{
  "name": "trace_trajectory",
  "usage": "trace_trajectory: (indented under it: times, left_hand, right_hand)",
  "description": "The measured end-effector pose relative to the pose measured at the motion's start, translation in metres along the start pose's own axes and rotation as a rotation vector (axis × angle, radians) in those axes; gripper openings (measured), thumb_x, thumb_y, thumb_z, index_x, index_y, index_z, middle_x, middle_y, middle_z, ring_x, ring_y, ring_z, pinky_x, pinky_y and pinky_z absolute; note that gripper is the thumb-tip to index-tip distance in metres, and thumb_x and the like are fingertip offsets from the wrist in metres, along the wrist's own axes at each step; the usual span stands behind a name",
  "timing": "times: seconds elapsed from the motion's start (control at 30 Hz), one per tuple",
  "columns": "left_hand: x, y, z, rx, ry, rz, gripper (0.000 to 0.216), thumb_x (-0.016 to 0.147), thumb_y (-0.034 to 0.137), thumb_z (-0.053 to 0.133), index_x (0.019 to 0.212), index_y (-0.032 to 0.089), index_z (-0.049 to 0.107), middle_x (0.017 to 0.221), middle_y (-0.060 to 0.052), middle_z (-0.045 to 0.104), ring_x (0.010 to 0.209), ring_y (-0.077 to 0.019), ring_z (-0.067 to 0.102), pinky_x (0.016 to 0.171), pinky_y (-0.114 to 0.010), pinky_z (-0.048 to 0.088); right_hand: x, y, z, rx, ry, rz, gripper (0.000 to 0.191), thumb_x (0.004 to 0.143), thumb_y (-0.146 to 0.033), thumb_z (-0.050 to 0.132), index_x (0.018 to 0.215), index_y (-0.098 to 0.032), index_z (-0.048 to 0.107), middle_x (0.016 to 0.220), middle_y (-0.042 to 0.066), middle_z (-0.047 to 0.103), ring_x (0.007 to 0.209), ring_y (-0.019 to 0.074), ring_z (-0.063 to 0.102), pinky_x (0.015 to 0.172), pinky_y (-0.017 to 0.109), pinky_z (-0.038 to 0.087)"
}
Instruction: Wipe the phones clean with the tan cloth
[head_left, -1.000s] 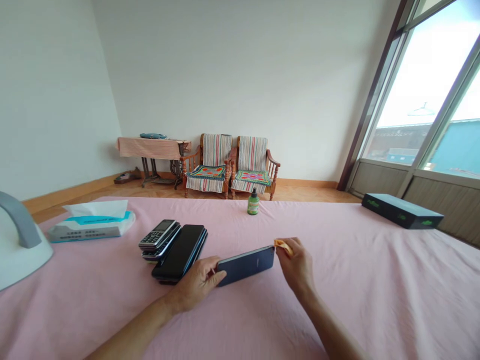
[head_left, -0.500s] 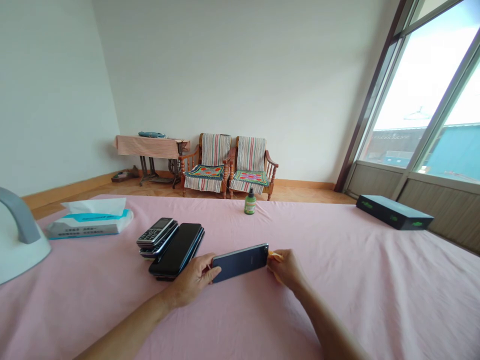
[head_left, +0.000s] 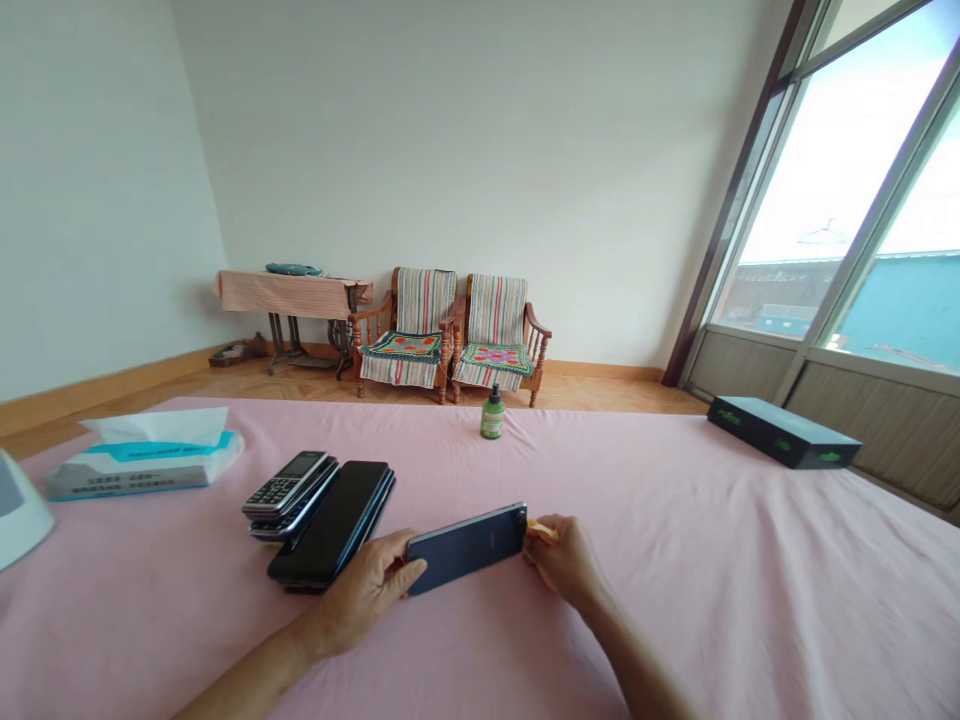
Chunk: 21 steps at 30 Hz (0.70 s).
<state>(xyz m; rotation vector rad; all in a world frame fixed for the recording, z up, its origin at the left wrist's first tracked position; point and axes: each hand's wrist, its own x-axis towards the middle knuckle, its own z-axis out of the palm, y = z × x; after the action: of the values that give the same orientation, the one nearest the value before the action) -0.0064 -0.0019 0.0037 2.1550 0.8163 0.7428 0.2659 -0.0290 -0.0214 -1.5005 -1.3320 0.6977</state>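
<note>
A dark smartphone (head_left: 466, 548) is held on its long edge, its back turned toward me. My left hand (head_left: 369, 588) grips its left end between thumb and fingers. At the phone's right end, my right hand (head_left: 564, 562) is closed on a small yellow-orange cloth (head_left: 543, 530), pressed against the short edge; most of the cloth is hidden by the fingers. Left of the phone lie a stack of black smartphones (head_left: 334, 525) and, beside it, a stack of keypad phones (head_left: 291, 490).
On the pink tablecloth (head_left: 720, 580) stand a green spray bottle (head_left: 492, 415), a tissue pack (head_left: 146, 468) on the left and a black box (head_left: 784, 432) on the right. Part of a white and grey appliance (head_left: 21, 515) shows at the left edge. Two chairs (head_left: 491, 330) stand beyond the table.
The view has shifted slightly, so the table items appear a little lower and further left. Both hands keep their hold on the phone and cloth, with little visible change between them.
</note>
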Motion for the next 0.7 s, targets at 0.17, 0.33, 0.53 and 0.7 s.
trace_trajectory:
  times: [0.17,0.33,0.53,0.7]
  left_hand:
    - [-0.001,-0.002,0.000,-0.018,0.005,-0.008,0.028,0.093,0.041,0.046,0.086,0.017,0.056,0.072,0.001,0.052,0.065,-0.0146,0.053,0.060,-0.022,0.046]
    - [-0.002,-0.001,0.001,-0.027,0.012,-0.029,0.030,0.092,0.043,0.046,0.084,0.016,0.056,0.072,0.000,0.052,0.066,-0.0155,0.053,0.059,-0.022,0.046]
    - [-0.002,0.004,0.002,-0.016,0.041,-0.031,0.031,0.093,0.042,0.044,0.081,0.016,0.056,0.069,0.001,0.050,0.063,-0.0147,0.052,0.059,-0.023,0.045]
    - [-0.002,0.003,0.003,0.015,0.064,-0.040,0.031,0.093,0.041,0.044,0.079,0.017,0.056,0.068,0.001,0.050,0.062,-0.0144,0.052,0.058,-0.022,0.044]
  right_hand:
    - [0.003,-0.005,0.001,0.011,-0.005,0.001,0.026,0.072,-0.035,0.047,0.059,-0.016,0.059,0.057,0.002,0.061,0.048,0.0117,0.053,0.045,0.021,0.038]
    - [0.010,-0.006,-0.005,-0.028,-0.157,0.043,0.017,0.057,-0.020,0.051,0.040,-0.018,0.051,0.035,-0.002,0.049,0.033,0.0097,0.044,0.036,0.020,0.029]
    - [0.025,-0.012,-0.001,0.064,-0.162,0.029,0.017,0.064,-0.032,0.051,0.055,-0.018,0.056,0.050,0.000,0.059,0.043,0.0104,0.051,0.043,0.020,0.039]
    - [0.017,-0.004,-0.001,0.095,-0.213,0.043,0.022,0.063,-0.033,0.055,0.047,-0.018,0.051,0.041,-0.002,0.051,0.036,0.0092,0.044,0.039,0.021,0.034]
